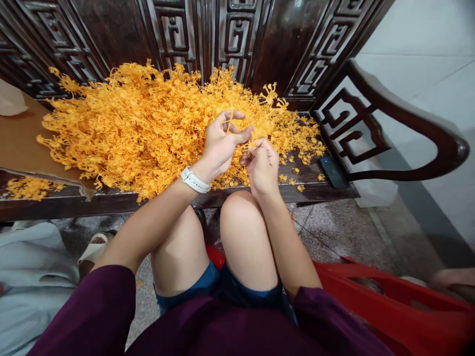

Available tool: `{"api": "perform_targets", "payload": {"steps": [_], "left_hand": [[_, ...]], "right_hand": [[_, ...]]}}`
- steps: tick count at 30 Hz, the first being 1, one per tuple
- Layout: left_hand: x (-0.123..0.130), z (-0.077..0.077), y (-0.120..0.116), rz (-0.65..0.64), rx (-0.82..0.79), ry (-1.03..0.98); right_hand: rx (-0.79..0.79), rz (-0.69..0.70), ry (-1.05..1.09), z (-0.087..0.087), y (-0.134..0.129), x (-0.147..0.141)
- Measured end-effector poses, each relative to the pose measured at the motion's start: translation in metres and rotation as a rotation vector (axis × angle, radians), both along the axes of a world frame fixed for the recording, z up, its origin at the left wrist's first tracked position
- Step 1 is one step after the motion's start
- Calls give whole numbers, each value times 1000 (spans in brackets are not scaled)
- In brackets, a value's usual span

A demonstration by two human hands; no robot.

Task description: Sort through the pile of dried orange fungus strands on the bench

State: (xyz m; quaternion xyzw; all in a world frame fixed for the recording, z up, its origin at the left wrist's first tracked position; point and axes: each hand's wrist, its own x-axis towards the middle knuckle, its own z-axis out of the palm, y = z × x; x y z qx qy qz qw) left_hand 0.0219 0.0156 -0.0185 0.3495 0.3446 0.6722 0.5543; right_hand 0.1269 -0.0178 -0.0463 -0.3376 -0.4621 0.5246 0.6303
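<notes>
A large heap of orange plastic pieces with thin stems and branched ends (pixel 148 123) covers the dark wooden bench. My left hand (pixel 224 141), with a white watch band on the wrist, is held over the heap's front right part, its fingers closed on an orange piece whose thin stem rises between them. Close beside it on the right, my right hand (pixel 262 165) pinches the lower end of orange plastic between thumb and fingers. The two hands nearly meet. Small loose orange pieces (pixel 306 138) are spread over the bench to their right.
A dark phone (pixel 333 171) lies at the bench's right end by the curved wooden armrest (pixel 441 143). Cardboard (pixel 33 138) stands at the left. A red plastic stool (pixel 371 296) is at lower right. Another person's grey clothing (pixel 37 277) shows at lower left.
</notes>
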Motion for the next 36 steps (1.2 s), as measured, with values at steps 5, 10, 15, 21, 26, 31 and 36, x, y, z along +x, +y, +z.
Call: {"api": "perform_targets", "payload": {"steps": [5,10,15,21,26,31,36], "left_hand": [[3,-3,0,-31,-35,-48],[4,0,-3,-28,-29,-49],[12,2,-6,27,58,-14],[21,5,-10,66,110,62],[-16,5,24,275,119,107],[-59,4,43,282,166,196],[-64,7,29,138,138,211]], "right_hand": [[44,-36,-38,-1,-4,-1],[33,-17,-55,-1,-8,1],[79,-78,-132,-1,-12,4],[160,-145,-227,0,-14,10],[473,135,-440,16,-53,7],[384,630,-449,27,-84,3],[-14,559,78,13,-37,34]]}}
